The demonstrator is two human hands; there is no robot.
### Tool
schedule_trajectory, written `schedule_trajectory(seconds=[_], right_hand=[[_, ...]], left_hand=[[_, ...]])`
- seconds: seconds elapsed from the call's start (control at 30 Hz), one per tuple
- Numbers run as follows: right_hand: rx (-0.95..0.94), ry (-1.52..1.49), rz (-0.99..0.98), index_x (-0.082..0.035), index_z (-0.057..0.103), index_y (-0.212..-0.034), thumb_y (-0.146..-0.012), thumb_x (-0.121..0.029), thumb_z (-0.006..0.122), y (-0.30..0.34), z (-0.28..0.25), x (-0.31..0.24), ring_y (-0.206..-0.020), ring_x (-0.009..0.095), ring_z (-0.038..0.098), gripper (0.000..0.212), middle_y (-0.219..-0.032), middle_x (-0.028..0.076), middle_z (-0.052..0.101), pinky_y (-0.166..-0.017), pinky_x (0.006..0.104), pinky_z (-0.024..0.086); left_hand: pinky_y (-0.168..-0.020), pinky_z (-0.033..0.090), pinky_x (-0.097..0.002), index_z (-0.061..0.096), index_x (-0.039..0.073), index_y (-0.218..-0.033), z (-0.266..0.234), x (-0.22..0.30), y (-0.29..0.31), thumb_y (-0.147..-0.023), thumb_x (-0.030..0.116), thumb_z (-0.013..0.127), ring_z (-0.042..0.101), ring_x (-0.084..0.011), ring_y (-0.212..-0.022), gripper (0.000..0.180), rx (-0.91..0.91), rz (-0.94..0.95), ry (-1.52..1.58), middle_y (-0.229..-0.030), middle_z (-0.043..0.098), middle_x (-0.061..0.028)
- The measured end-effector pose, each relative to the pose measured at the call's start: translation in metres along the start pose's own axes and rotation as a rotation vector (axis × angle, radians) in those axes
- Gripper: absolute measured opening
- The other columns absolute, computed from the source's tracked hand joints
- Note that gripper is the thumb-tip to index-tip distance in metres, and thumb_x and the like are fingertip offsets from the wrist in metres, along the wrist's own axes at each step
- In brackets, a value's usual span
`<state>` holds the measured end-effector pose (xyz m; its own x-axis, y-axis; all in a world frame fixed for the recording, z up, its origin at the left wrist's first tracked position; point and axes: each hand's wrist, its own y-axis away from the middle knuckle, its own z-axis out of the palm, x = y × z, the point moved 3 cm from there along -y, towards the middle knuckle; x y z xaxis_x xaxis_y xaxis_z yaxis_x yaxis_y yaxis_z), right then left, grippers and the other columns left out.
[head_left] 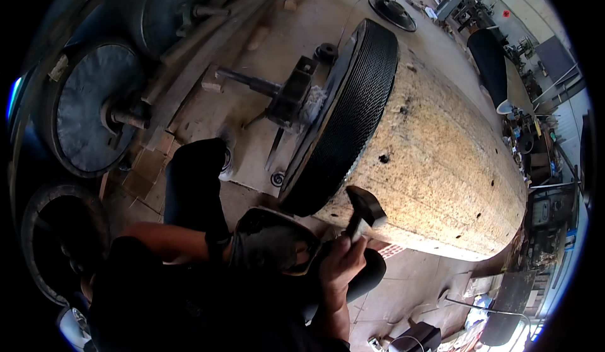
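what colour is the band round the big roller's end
The band is black with close parallel ridges, best seen in the head view.

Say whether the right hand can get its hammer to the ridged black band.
Probably yes: the right hand holds the hammer close to the ridged black band, and nothing visible stands between them.

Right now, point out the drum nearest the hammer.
The tan drum with the black ridged band, beside the hammer in the right hand; the dark drums sit farther left.
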<state>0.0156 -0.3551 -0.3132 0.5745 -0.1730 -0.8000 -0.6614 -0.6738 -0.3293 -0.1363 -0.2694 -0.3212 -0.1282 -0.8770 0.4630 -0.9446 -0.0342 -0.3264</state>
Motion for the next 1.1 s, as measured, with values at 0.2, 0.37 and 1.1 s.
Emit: schedule_trajectory(seconds=[0.2,0.37,1.1], right_hand=[[0.153,0.321,-0.506,0.005,0.060,-0.102,-0.093,-0.010,0.062,-0.018,-0.006,-0.023,-0.055,0.036,0.063,0.018,-0.077,0.020,0.065,-0.046,0.0420,0.046],[0.134,0.039,-0.185,0.004,0.056,-0.093,-0.098,-0.018,0.052,0.011,-0.004,0.011,-0.057,0.034,0.059,0.023,-0.067,0.017,0.060,-0.053,0.0394,0.049],[0.177,0.221,-0.245,0.002,0.057,-0.095,-0.092,-0.005,0.058,-0.009,0.000,-0.010,-0.057,0.043,0.063,0.008,-0.062,0.020,0.059,-0.050,0.0452,0.050]], left_hand=[[-0.065,0.050,-0.0388,0.057,0.005,-0.101,-0.094,-0.014,-0.055,-0.072,0.010,0.075,0.063,-0.0268,-0.077,0.034,0.558,0.013,-0.272,-0.104,0.062,-0.0129],[-0.076,0.051,-0.0430,0.059,0.009,-0.117,-0.130,-0.056,-0.108,-0.077,0.006,0.074,0.063,-0.0290,-0.090,0.043,0.839,0.102,-0.594,-0.113,0.059,-0.0119],[-0.078,0.048,-0.0442,0.064,0.007,-0.103,-0.138,-0.084,-0.140,-0.087,0.012,0.070,0.058,-0.0289,-0.091,0.017,0.862,-0.187,-0.372,-0.098,0.060,-0.0079]])
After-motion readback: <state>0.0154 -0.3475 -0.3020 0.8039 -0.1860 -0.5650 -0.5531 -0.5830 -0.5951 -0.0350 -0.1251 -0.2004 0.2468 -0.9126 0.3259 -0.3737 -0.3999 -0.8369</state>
